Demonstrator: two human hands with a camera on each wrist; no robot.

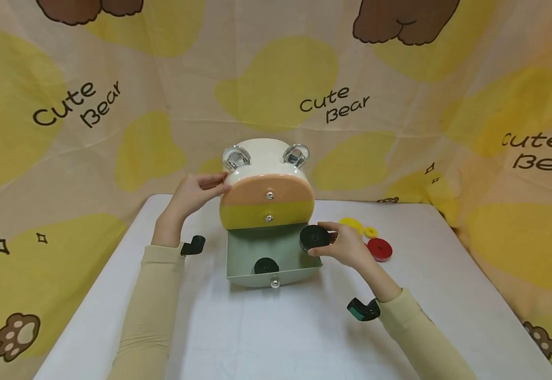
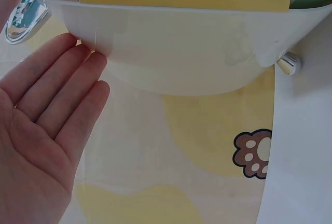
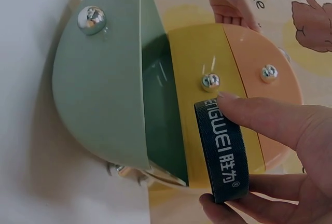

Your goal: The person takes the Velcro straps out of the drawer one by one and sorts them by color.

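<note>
A small white drawer cabinet [image 1: 262,152] with silver ears stands on the table, its peach and yellow drawers closed. Its bottom green drawer [image 1: 244,245] is pulled out, and a black roll [image 1: 266,265] lies inside near the front. My left hand [image 1: 191,196] touches the cabinet's upper left side with extended fingers [image 2: 78,105]. Over the right side of the green drawer, my right hand [image 1: 347,246] pinches a black roll of tape [image 3: 223,151] between thumb and fingers. White lettering runs along the roll's outer face.
Right of the cabinet lie a red roll [image 1: 380,249], a larger yellow roll [image 1: 352,226] and a small yellow roll [image 1: 371,232], partly behind the right hand. A white cloth covers the table [image 1: 237,332]. Behind hangs a patterned curtain [image 1: 266,79].
</note>
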